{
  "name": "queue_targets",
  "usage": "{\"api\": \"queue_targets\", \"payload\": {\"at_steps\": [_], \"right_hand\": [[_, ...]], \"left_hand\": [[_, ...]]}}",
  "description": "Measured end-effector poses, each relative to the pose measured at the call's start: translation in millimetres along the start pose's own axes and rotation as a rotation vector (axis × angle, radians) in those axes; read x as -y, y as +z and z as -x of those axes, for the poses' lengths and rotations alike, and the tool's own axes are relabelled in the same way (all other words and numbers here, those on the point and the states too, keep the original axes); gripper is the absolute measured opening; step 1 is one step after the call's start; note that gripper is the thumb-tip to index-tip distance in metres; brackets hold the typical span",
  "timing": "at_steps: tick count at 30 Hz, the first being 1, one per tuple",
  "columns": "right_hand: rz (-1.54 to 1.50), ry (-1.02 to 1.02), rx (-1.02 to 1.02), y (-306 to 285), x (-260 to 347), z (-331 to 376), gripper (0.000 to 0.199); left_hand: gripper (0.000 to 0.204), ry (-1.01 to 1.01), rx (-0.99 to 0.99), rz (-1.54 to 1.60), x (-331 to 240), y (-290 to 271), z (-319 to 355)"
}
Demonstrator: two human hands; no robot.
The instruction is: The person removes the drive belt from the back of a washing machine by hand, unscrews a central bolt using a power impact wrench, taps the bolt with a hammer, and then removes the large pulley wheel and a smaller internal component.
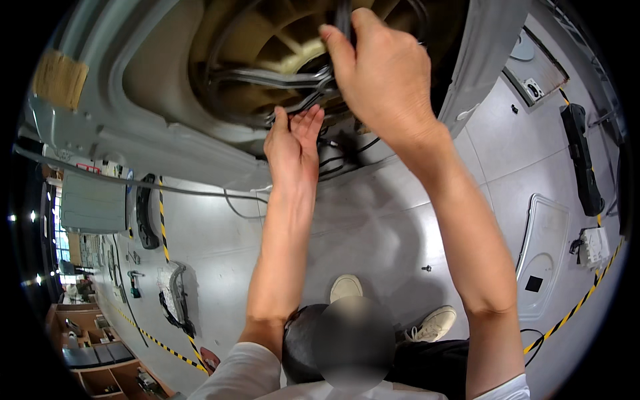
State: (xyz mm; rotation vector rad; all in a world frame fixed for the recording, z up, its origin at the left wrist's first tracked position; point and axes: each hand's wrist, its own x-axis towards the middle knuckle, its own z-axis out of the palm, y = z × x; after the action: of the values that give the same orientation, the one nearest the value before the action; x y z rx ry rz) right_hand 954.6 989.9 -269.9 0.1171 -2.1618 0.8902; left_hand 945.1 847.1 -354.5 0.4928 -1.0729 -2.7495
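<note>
Above me is a grey-painted panel [153,143] with a large round opening, where brown ribbed parts [247,50] show. A spoked bracket [267,79] with shiny dark arms and a central hub sits across the opening. My right hand [390,83] closes round its upright dark arm, thumb on the left side; part of that arm is hidden by the fingers. Below the hub, my left hand [293,147] is palm up with fingers stretched and thumb apart, the fingertips at the bracket's lower arm. Dark cables [331,163] hang just right of my left wrist.
A long cable [167,191] crosses left under the panel. Black-and-yellow tape [163,227] runs along the floor on both sides. At right lie a pale panel [543,253] and a long black part [582,160]. A small bolt-like piece [427,268] lies near my shoes [432,325].
</note>
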Motion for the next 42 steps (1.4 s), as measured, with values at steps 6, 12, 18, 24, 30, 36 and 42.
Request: {"api": "queue_targets", "payload": {"at_steps": [6, 12, 18, 24, 30, 36, 42], "right_hand": [[-0.023, -0.043, -0.044, 0, -2, -7, 0.032], [-0.096, -0.066, 0.031, -9, -13, 12, 0.026], [-0.102, 0.071, 0.174, -19, -41, 49, 0.018], [-0.241, 0.018, 0.146, 13, -56, 57, 0.025], [-0.289, 0.212, 0.349, 21, -56, 51, 0.043], [-0.24, 0.163, 0.154, 35, -52, 57, 0.04], [-0.091, 0.038, 0.124, 40, -56, 56, 0.029]], "left_hand": [[0.027, 0.011, 0.048, -0.047, -2, 0, 7], [0.027, 0.04, 0.073, -0.204, -2, -4, 17], [0.02, 0.847, 0.253, -0.835, -31, 14, 59], [0.025, 1.721, 0.516, -1.771, -79, 48, 40], [0.03, 1.813, 0.593, -2.161, -85, 60, 41], [0.026, 1.797, 0.741, -2.229, -88, 73, 34], [0.025, 1.742, 0.892, -2.216, -92, 80, 34]]}}
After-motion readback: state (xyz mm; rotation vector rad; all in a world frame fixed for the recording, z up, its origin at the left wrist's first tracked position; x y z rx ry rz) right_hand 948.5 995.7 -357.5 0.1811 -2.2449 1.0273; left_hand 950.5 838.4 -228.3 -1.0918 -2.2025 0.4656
